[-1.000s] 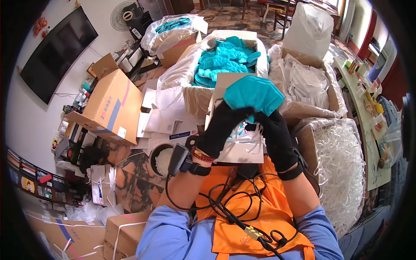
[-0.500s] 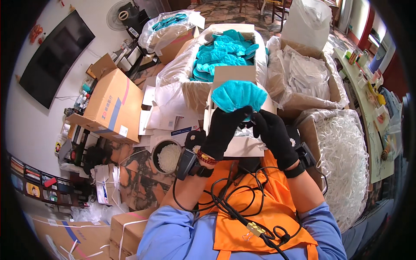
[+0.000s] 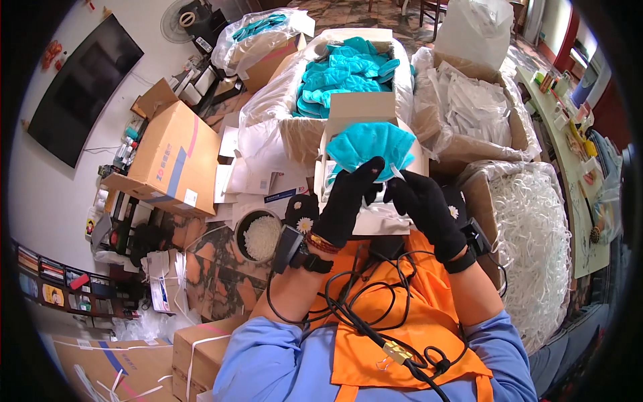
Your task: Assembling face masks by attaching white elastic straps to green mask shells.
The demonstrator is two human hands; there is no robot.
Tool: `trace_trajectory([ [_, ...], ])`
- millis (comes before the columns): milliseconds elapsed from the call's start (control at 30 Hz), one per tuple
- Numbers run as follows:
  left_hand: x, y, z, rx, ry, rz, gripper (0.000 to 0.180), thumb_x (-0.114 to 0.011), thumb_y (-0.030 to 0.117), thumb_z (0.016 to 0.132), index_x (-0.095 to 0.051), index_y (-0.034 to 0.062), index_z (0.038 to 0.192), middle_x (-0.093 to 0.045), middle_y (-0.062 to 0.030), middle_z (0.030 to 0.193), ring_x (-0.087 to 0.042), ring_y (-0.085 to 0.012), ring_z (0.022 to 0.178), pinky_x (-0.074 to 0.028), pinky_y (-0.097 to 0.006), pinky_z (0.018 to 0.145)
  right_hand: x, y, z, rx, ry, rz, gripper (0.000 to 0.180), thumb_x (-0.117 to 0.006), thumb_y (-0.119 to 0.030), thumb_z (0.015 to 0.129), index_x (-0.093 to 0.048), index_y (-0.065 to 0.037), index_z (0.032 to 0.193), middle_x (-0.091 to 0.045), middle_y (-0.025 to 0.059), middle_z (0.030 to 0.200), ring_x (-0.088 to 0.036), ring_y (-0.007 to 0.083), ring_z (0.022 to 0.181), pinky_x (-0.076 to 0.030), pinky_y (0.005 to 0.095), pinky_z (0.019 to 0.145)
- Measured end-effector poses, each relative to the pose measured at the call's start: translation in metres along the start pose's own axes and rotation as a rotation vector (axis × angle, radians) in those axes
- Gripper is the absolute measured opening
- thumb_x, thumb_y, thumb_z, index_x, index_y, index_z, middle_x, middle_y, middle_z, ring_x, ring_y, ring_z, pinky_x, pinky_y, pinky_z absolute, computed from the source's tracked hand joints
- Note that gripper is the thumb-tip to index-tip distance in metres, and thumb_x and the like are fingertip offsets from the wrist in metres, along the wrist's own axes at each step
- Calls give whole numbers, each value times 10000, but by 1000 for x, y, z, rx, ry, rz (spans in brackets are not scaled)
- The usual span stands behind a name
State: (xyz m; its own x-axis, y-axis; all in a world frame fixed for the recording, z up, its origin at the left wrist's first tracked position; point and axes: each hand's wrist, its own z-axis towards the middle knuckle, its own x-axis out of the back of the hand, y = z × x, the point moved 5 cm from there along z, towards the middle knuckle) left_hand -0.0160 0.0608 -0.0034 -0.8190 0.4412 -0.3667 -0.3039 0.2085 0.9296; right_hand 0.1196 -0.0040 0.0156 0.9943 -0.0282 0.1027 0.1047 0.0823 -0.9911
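Head view: the black-gloved left hand (image 3: 348,197) and right hand (image 3: 422,204) pinch the lower edge of a teal mask (image 3: 368,147), held over a small open white carton (image 3: 365,201) on the lap. Behind it, a plastic-lined box (image 3: 348,74) holds more teal masks. At left sits a tan cardboard box (image 3: 171,157) with a blue stripe and a white label.

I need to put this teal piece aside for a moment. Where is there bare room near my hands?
Bare floor shows only below the bowl of white pellets, left of your left hand. Ahead, the small open box and the teal-filled carton crowd in; the shredded-strip box hems your right hand.
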Motion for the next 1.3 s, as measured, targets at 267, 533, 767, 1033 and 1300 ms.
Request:
trace_trajectory([
  [267, -13, -18, -8, 177, -145, -14, 255, -531, 336, 959, -598, 118, 843, -487, 49, 655, -430, -52, 571, -342, -219, 543, 7, 33, -8, -113, -131, 269, 254, -526, -273, 972, -625, -39, 984, -547, -36, 685, -507, 70, 585, -387, 221, 524],
  [533, -35, -41, -16, -505, 15, 892, 189, -620, 181, 912, -586, 5, 970, -590, -112, 849, -570, -255, 775, -455, -374, 709, 29, 18, -7, 49, 280, 358, 209, -493, -205, 979, -586, -39, 1067, -590, -16, 804, -528, 83, 672, -448, 244, 621],
  [767, -80, -39, -58, -227, -165, 295, 353, -619, 234, 926, -521, 24, 1191, -582, -58, 1046, -560, -169, 972, -454, -352, 868, 144, 81, 32, -35, 528, 1022, 250, -535, -217, 884, -511, -129, 652, -524, 29, 605, -542, 167, 594, -433, 279, 566],
  [1033, -49, -13, -19, 48, 17, 55, 277, -531, 331, 964, -534, 143, 761, -374, 76, 600, -316, -37, 509, -238, -212, 478, 54, 13, -12, -342, 92, -78, 242, -614, -340, 910, -669, -114, 845, -462, -94, 586, -369, 16, 475, -268, 206, 448],
  [1300, -41, -29, -36, 164, -74, -68, 228, -502, 258, 988, -636, 75, 1009, -448, 61, 648, -382, -36, 542, -291, -207, 490, 52, 10, -15, 24, -57, 1072, 327, -476, -178, 973, -519, -37, 1265, -503, -45, 774, -472, 76, 591, -389, 236, 533],
])
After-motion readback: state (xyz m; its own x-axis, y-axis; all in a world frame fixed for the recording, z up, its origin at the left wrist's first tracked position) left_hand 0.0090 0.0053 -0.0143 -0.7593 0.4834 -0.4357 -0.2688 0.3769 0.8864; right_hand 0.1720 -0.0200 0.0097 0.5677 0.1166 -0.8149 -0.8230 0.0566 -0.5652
